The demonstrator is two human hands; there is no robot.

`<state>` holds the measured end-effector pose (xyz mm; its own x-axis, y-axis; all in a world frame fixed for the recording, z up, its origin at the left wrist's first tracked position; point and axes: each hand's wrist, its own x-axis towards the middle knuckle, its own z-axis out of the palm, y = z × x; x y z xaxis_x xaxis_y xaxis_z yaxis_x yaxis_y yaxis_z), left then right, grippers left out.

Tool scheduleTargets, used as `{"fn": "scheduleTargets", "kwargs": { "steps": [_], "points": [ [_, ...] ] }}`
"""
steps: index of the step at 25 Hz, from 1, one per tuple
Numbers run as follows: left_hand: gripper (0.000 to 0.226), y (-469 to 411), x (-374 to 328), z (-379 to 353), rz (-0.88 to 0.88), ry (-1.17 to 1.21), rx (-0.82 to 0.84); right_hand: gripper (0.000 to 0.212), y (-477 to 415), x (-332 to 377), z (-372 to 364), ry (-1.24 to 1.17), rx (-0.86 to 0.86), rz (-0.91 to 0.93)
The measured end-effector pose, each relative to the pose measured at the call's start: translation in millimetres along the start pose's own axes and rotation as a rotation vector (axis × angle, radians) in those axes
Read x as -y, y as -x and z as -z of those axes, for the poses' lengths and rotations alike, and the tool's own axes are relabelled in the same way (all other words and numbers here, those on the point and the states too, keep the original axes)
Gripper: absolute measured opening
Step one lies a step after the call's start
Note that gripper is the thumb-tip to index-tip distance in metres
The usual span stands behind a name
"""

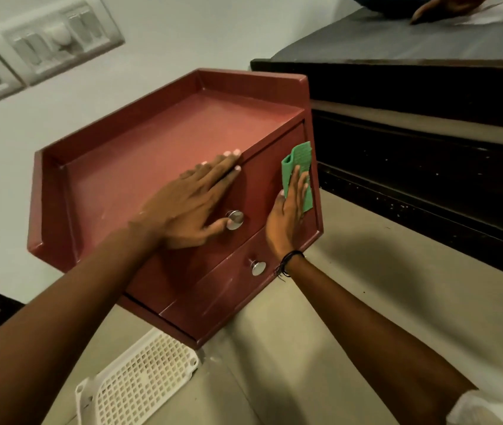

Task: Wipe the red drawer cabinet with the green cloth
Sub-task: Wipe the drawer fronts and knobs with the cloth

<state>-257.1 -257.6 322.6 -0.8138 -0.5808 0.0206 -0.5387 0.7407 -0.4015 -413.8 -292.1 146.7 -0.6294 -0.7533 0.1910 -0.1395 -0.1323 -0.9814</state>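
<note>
The red drawer cabinet stands on the floor against the wall, with a raised rim round its top and two drawers with metal knobs. My left hand lies flat across the top's front edge, its thumb touching the upper drawer's knob. My right hand presses the green cloth flat against the right end of the upper drawer front. The cloth sticks out above my fingers. The lower knob is free.
A dark wooden bed frame runs close along the cabinet's right side, with another person's hand on the mattress. A white perforated plastic tray lies on the floor below the cabinet. Switch plates are on the wall.
</note>
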Motion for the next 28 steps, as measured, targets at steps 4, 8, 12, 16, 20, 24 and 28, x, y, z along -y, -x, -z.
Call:
{"fn": "scheduleTargets", "kwargs": {
  "steps": [4,8,12,16,20,24,28],
  "points": [
    [0.086,34,1,2,0.021,-0.060,0.039,0.056,44,10,10,-0.113,0.074,-0.009],
    [0.083,92,-6,-5,0.032,-0.239,0.060,0.055,150,-17,24,-0.200,-0.062,-0.161],
    [0.080,118,-17,-29,-0.034,-0.355,0.131,0.058,203,-66,19,-0.065,-0.083,-0.202],
    [0.081,113,-22,-48,-0.011,-0.357,0.156,0.065,203,-72,-5,-0.058,0.145,-0.115],
    [0.083,111,-19,-55,-0.048,-0.360,0.158,0.065,206,-72,-33,0.054,0.163,-0.030],
    [0.087,113,-20,-55,-0.037,-0.352,0.135,0.063,168,-73,-40,0.125,0.081,-0.034],
    [0.088,112,-21,-55,-0.019,-0.342,0.132,0.063,162,-61,-53,0.024,-0.033,-0.180]
  ]
}}
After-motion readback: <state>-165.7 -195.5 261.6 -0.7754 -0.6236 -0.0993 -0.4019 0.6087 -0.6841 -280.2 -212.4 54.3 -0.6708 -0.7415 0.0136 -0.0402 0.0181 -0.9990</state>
